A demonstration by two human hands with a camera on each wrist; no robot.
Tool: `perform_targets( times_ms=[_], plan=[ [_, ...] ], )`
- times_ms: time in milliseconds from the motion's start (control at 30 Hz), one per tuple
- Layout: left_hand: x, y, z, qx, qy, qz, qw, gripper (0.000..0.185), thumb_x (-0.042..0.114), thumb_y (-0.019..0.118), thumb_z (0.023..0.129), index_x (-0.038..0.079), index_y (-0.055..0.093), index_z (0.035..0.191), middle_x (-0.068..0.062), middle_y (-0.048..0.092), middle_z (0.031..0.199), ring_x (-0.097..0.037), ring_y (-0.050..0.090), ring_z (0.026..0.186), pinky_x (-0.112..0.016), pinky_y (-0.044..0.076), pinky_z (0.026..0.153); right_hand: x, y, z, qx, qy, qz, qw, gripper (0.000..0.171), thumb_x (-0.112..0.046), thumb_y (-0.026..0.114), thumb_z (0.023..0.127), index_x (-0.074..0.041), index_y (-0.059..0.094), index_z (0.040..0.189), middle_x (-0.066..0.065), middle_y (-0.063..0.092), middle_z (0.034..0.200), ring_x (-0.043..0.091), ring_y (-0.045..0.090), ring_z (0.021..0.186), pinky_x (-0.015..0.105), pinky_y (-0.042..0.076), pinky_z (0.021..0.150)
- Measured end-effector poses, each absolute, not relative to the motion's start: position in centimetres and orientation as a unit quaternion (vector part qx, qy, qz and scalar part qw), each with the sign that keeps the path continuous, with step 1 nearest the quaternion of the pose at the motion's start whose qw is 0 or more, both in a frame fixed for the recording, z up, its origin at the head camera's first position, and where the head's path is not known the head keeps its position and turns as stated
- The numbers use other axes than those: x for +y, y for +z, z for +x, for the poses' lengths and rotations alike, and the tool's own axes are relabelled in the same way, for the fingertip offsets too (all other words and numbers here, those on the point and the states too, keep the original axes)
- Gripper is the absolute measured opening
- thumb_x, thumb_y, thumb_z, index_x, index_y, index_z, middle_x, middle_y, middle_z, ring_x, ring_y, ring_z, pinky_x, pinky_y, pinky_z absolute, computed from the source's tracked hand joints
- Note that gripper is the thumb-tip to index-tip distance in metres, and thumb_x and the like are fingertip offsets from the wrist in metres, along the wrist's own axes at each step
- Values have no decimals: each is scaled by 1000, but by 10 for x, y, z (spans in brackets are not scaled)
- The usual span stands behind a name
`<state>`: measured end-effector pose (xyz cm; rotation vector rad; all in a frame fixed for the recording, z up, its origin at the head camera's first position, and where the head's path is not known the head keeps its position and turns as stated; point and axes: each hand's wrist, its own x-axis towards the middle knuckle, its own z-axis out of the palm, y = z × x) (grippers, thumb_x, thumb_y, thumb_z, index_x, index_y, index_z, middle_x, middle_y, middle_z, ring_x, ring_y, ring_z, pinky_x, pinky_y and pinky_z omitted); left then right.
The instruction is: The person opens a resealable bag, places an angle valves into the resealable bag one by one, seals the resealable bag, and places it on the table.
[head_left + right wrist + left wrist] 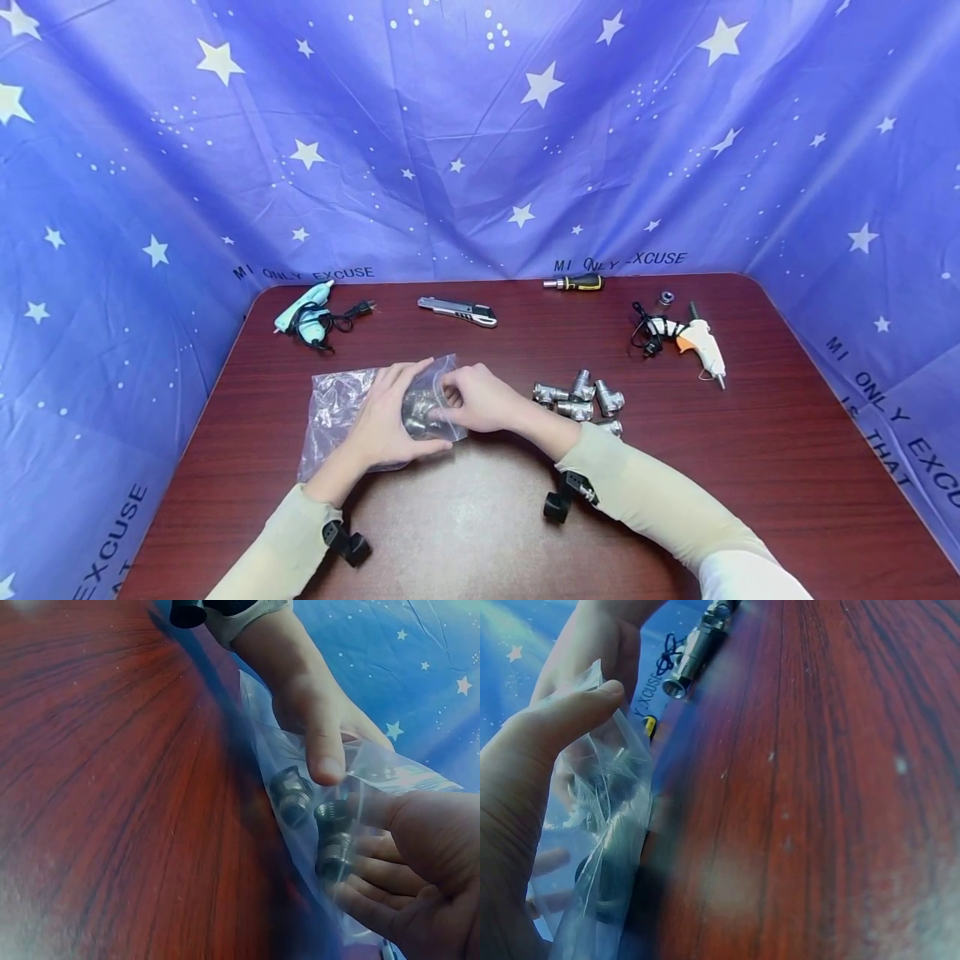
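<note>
I had the bag (pixel 352 408) lying flat at table (pixel 750 467) centre, long axis left-right, left hand (pixel 386 421) pinching its mouth, right hand (pixel 480 400) fingers curled on the fitting (pixel 420 412) at the opening.

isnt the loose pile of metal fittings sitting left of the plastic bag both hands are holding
Not quite: the head view shows the loose pile of metal fittings on the table to the right of the plastic bag. The left hand and right hand do both hold it.
</note>
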<state>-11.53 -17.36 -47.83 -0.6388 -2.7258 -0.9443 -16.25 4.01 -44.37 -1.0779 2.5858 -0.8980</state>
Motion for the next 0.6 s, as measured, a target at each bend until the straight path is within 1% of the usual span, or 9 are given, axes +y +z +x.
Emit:
perform_targets(
  times_ms=[167, 300, 367, 433, 500, 567, 600],
  plan=[
    [-173, -478, -115, -918, -319, -215, 94, 123, 61, 98, 57, 18, 46, 160, -5, 59, 144, -30, 52, 133, -57, 48, 111, 33, -449, -162, 883, -297, -350, 94, 25, -39, 83, 92, -18, 72, 87, -12, 59, 66, -2, 50, 56, 17, 44, 55],
    [-173, -477, -115, -920, -319, -210, 92, 125, 62, 98, 57, 18, 43, 161, -6, 59, 147, -31, 52, 135, -56, 47, 112, 29, -452, -161, 888, -296, -345, 74, 27, -41, 82, 92, -19, 70, 82, -12, 56, 62, 2, 49, 53, 19, 40, 51],
    [-173, -477, -115, -920, -319, -208, 92, 125, 62, 98, 57, 17, 43, 160, -7, 59, 147, -31, 52, 136, -56, 48, 113, 27, -453, -160, 886, -301, -347, 56, 27, -41, 82, 92, -19, 70, 81, -10, 62, 65, 4, 55, 57, 19, 44, 55],
    [-173, -477, -115, -920, -319, -206, 93, 125, 62, 98, 56, 15, 44, 160, -7, 60, 146, -31, 53, 135, -55, 48, 113, 26, -454, -160, 883, -308, -353, 39, 25, -39, 83, 91, -18, 72, 83, -7, 69, 71, 8, 64, 65, 21, 50, 61],
    [-172, -478, -115, -920, -318, -207, 95, 125, 62, 98, 56, 14, 45, 159, -7, 60, 145, -31, 53, 135, -55, 48, 113, 25, -455, -160, 876, -316, -363, 32, 20, -36, 82, 92, -17, 77, 89, -4, 77, 81, 11, 71, 75, 23, 55, 69],
    [-173, -478, -115, -919, -319, -210, 99, 125, 62, 98, 56, 14, 45, 159, -7, 61, 143, -31, 53, 134, -54, 48, 112, 24, -457, -160, 868, -319, -378, 37, 16, -32, 80, 95, -16, 81, 96, -4, 80, 89, 10, 71, 81, 22, 56, 75],
    [-173, -478, -115, -918, -319, -212, 100, 125, 61, 99, 56, 14, 45, 159, -7, 61, 143, -31, 53, 133, -54, 49, 112, 24, -457, -161, 863, -321, -388, 46, 15, -30, 78, 96, -16, 83, 100, -3, 80, 89, 9, 70, 79, 22, 55, 74]
  ],
)
